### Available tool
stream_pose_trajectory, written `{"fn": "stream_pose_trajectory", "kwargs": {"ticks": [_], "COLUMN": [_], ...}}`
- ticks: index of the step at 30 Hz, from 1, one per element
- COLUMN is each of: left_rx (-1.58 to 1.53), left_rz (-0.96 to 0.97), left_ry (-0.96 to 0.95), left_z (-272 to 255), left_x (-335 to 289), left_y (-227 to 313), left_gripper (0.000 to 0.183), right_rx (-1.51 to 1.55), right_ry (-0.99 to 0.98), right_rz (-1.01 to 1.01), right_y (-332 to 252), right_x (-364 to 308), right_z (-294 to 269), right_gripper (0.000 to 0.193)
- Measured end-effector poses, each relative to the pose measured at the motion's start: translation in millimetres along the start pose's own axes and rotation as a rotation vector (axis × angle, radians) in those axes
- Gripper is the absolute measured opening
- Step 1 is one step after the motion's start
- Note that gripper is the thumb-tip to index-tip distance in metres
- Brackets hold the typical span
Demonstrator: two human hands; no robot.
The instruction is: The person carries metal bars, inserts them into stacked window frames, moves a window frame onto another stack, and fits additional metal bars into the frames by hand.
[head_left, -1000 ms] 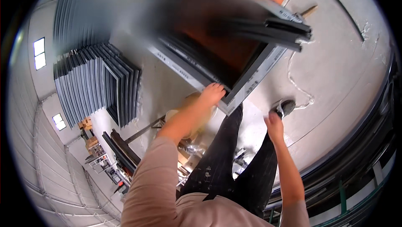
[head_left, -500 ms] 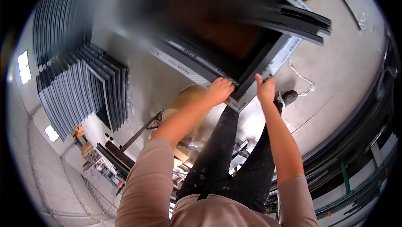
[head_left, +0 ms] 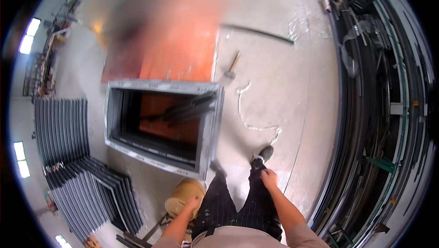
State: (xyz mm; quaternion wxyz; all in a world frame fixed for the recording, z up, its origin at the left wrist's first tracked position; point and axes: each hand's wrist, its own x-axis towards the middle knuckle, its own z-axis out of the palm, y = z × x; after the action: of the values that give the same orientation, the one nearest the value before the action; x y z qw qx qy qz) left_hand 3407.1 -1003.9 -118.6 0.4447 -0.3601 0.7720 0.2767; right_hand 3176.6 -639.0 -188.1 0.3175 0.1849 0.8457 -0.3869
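Note:
A stack of dark grey rectangular window frames (head_left: 153, 159) with pale film strips lies in front of me, slightly to the left. Through the opening, several blurred dark bars (head_left: 185, 111) show against an orange surface. Neither of my hands touches the stack. My left hand (head_left: 194, 201) hangs low with fingers curled, beside a beige round bucket (head_left: 181, 197); I see nothing in it. My right hand (head_left: 269, 177) is by my right thigh, fingers loosely closed, with no object visible in it.
An orange board (head_left: 183, 51) extends beyond the frames. A hammer (head_left: 232, 66) and white cord (head_left: 241, 111) lie on the floor, with a dark strip (head_left: 260, 34) farther away. More frames (head_left: 87, 197) stand in rows at left. Long profiles (head_left: 366, 111) fill a rack at right.
Both hands have let go of the window frame and dropped to my sides. The frames now lie farther from me, and the view has swung so the orange board and hammer show.

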Motion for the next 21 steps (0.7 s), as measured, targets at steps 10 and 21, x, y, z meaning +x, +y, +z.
{"fn": "stream_pose_trajectory", "kwargs": {"ticks": [10,21], "left_rx": [-0.179,-0.215], "left_rz": [0.358,0.178], "left_ry": [0.071,0.099], "left_z": [-53,-141], "left_x": [37,138], "left_y": [183,367], "left_gripper": [0.041,0.036], "right_rx": [0.514,0.616], "right_ry": [0.359,-0.132], "right_rz": [0.435,0.087], "right_y": [78,-175], "right_x": [30,231], "right_z": [-326,-360], "right_gripper": [0.009,0.023]}}
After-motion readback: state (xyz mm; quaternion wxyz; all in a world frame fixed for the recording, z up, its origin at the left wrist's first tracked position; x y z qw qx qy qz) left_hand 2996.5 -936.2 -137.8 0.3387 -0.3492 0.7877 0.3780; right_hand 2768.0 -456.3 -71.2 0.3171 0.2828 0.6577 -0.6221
